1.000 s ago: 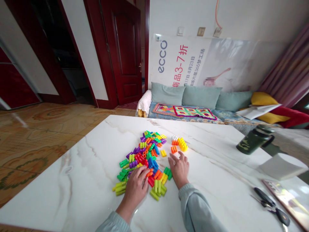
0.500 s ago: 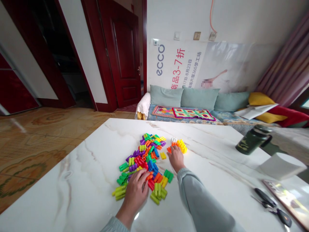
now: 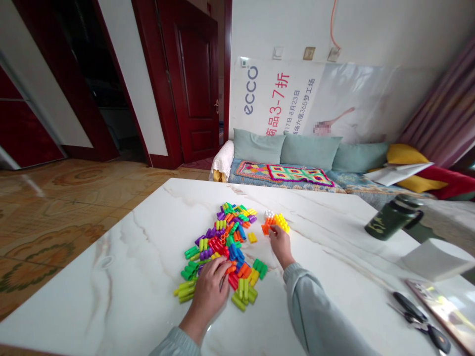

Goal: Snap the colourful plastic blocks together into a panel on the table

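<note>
1. Orange pieces [image 3: 266,226] sit right of the frame's centre, beside a knobbly yellow cluster [image 3: 282,222] and a small white cluster [image 3: 268,214].
2. The right hand [image 3: 281,245] reaches the orange pieces, its thumb and forefinger drawn close together; whether they grip one, I cannot tell.
3. A lone yellow piece [image 3: 252,237] lies left of that hand.
4. The pile of coloured pieces [image 3: 217,245] spreads through the lower centre.
5. The left hand [image 3: 211,284] rests at its near side, fingers bent over orange pieces; I cannot tell if it holds any.
6. Around them stretches the white table [image 3: 141,277], with a dark green flask [image 3: 393,217] at right and a black-handled tool [image 3: 410,307] at lower right.
</note>
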Motion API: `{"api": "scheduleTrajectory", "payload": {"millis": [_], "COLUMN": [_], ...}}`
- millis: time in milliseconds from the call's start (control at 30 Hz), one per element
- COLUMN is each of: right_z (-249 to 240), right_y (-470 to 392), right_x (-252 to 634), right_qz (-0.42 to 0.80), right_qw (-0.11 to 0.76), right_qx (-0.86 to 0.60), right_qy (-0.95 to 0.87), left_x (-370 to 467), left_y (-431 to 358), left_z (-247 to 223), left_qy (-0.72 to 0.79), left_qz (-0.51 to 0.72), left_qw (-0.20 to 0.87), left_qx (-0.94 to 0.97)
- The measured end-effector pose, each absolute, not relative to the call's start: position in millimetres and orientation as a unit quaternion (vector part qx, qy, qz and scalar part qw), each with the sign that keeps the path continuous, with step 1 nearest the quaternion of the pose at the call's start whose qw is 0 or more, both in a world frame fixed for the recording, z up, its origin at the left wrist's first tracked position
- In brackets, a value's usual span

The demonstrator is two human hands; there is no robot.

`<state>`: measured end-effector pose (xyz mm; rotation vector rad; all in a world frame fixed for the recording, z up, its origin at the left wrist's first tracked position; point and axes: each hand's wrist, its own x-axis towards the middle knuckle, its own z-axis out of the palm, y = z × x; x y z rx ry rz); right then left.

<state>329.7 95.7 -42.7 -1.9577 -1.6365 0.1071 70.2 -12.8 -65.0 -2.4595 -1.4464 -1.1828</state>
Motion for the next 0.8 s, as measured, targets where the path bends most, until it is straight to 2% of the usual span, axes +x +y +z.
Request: {"api": "scheduleTrajectory", "payload": {"millis": [300, 367, 533, 633, 800], "right_z": [-56, -55, -58, -59, -61], "right_y": [66, 47, 12, 9, 13], "right_x": [327, 319, 304, 302, 305], "right_qz": [0.039, 0.044, 0.042, 0.032, 0.024], "right_qw": [0.386, 0.37, 0.244, 0.232, 0.234], "right_qx": [-0.732, -0.727, -0.711, -0.713, -0.71], "right_qy": [-0.561, -0.577, -0.658, -0.661, -0.664], "left_x": [66, 64, 82, 113, 168], "left_y": [-15, -17, -3, 31, 105], "left_z": [-64, -62, -36, -12, 1], "left_qy": [-0.461, -0.455, -0.431, -0.446, -0.479], "left_qz": [-0.397, -0.413, -0.435, -0.432, -0.322], "left_qw": [0.011, 0.01, -0.036, -0.101, -0.174], "left_qx": [-0.793, -0.789, -0.789, -0.778, -0.798]}}
